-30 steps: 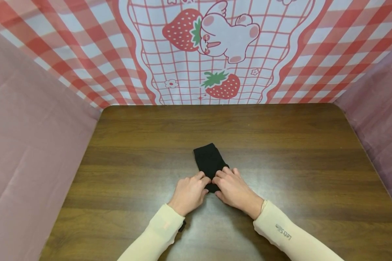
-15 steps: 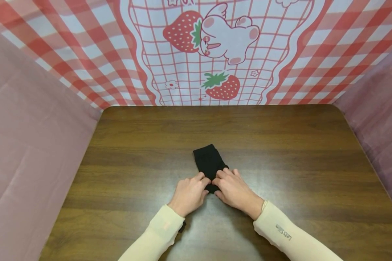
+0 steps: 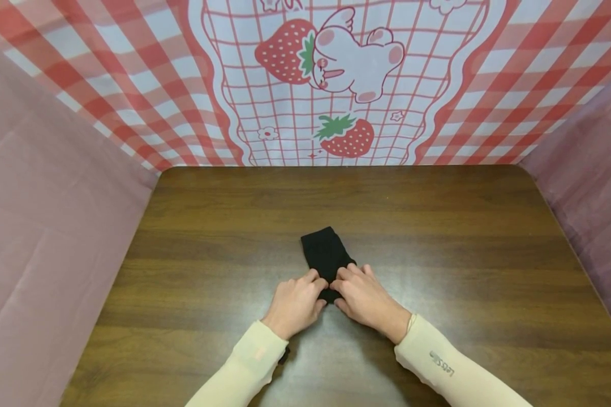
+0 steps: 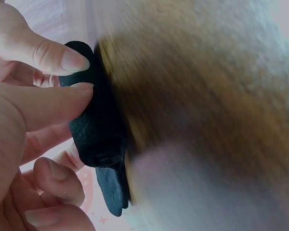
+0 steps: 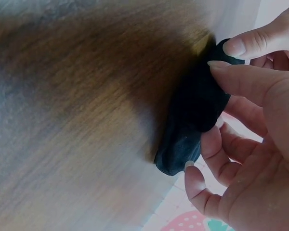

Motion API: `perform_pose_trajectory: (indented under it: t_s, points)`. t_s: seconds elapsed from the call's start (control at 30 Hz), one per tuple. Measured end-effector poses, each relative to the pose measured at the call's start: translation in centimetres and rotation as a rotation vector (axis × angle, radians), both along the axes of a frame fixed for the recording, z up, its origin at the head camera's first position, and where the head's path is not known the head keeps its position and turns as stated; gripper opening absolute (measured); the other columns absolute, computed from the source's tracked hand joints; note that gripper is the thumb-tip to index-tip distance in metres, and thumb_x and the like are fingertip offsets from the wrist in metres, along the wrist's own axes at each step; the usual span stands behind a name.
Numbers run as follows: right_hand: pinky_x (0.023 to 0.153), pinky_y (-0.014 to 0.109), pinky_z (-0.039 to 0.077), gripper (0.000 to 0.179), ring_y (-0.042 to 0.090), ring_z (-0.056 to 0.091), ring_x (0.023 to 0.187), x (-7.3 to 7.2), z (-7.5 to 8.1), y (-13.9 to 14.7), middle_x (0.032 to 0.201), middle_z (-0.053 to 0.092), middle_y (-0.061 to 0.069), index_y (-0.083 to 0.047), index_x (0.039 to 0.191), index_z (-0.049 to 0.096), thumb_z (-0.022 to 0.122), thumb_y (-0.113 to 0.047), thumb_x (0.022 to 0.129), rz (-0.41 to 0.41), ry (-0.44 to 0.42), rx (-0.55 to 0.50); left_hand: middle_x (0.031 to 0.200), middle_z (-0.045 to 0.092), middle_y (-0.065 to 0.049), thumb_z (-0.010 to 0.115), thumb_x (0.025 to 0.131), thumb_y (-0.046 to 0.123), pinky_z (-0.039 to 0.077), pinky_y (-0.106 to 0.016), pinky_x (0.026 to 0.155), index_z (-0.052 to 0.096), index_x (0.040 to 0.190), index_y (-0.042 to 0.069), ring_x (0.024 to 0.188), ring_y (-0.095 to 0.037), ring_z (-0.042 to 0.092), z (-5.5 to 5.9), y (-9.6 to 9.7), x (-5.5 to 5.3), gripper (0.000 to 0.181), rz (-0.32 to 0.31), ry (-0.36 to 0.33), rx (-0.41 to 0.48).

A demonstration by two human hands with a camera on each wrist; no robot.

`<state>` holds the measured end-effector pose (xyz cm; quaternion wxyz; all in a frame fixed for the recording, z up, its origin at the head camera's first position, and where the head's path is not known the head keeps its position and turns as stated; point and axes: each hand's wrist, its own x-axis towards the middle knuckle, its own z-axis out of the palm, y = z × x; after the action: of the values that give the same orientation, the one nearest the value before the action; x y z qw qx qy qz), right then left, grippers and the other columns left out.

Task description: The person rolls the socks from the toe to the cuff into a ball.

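Note:
A black sock (image 3: 326, 249) lies on the wooden table in front of me, its far end flat and its near end rolled up. My left hand (image 3: 295, 299) grips the left side of the roll, thumb towards me and fingertips over the top. On the other side my right hand (image 3: 364, 297) holds the roll the same way, and the two hands almost meet. Both wrist views show the thick rolled part, seen as a black roll (image 4: 98, 125) between thumb and fingers. The hands cover part of the near end.
The brown wooden table (image 3: 209, 226) has rounded far corners. Behind it hangs a red-and-white checked cloth (image 3: 153, 73) with strawberries. Pink cloths (image 3: 56, 226) hang along the left and right sides.

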<state>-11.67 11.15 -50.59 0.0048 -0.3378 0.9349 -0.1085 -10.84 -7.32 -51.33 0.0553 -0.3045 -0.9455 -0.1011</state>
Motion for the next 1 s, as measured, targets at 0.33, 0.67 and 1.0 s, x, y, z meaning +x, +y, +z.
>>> perform_pose_trajectory:
  t_s: [0.33, 0.67, 1.0]
  points:
    - [0.067, 0.035, 0.029, 0.019, 0.020, 0.049, 0.079, -0.33, 0.58, -0.19, 0.087, 0.060, 0.000, -0.010, 0.099, 0.076, 0.080, -0.018, 0.082, 0.028, -0.014, 0.013, 0.088, 0.055, 0.001, 0.083, 0.081, 0.030, 0.043, -0.028, 0.042, 0.073, 0.099, 0.016, 0.049, -0.014, 0.052, 0.24, 0.00, -0.21, 0.024, 0.003, -0.001, 0.001]
    - [0.066, 0.035, 0.029, 0.016, 0.020, 0.049, 0.078, -0.04, 0.70, -0.05, 0.086, 0.059, 0.001, -0.011, 0.098, 0.076, 0.078, -0.019, 0.084, 0.033, -0.041, 0.036, 0.091, 0.059, 0.001, 0.084, 0.080, 0.028, 0.047, -0.030, 0.047, 0.073, 0.101, 0.016, 0.053, -0.016, 0.055, 0.12, 0.10, 0.00, 0.026, -0.007, -0.029, -0.004]
    - [0.068, 0.036, 0.031, 0.023, 0.020, 0.051, 0.080, -0.06, 0.50, -0.22, 0.088, 0.063, 0.000, -0.010, 0.094, 0.071, 0.084, -0.021, 0.078, -0.006, -0.045, 0.005, 0.090, 0.059, 0.001, 0.082, 0.082, 0.027, 0.048, -0.031, 0.046, 0.072, 0.099, 0.015, 0.055, -0.019, 0.058, -0.18, 0.16, -0.02, 0.023, 0.005, -0.017, -0.016]
